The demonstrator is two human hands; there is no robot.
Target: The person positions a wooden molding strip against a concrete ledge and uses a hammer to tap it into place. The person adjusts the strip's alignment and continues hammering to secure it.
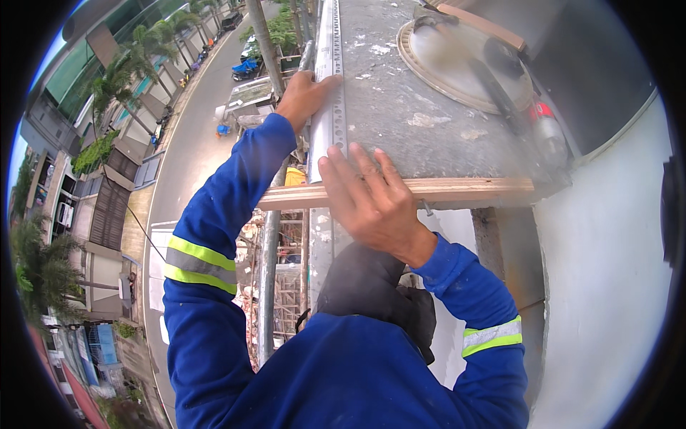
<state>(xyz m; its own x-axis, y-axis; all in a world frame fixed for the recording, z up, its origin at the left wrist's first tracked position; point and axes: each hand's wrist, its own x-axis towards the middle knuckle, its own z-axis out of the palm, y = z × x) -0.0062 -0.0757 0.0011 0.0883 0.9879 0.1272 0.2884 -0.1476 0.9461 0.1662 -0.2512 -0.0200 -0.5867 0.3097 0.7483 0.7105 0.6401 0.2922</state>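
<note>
Concrete ledge (429,107) (mortar-spattered): perforated metal strip (329,86), round pan (457,61), wooden batten (464,189).

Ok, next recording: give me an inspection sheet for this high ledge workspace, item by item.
Surface: grey concrete ledge top, spattered with pale mortar patches.
Job's things: perforated metal corner strip lying along the ledge edge; wooden batten across the near end.
Clutter: round plaster-caked pan with tools resting on it; a red-capped item, blurred.
Grips: left hand rests on the strip's far part; right hand lies flat, fingers spread, over the strip and batten.
Cables: nothing seen.
Surroundings: metal scaffold pole beside the ledge; street, palms and rooftops far below; white wall to the right.
</note>
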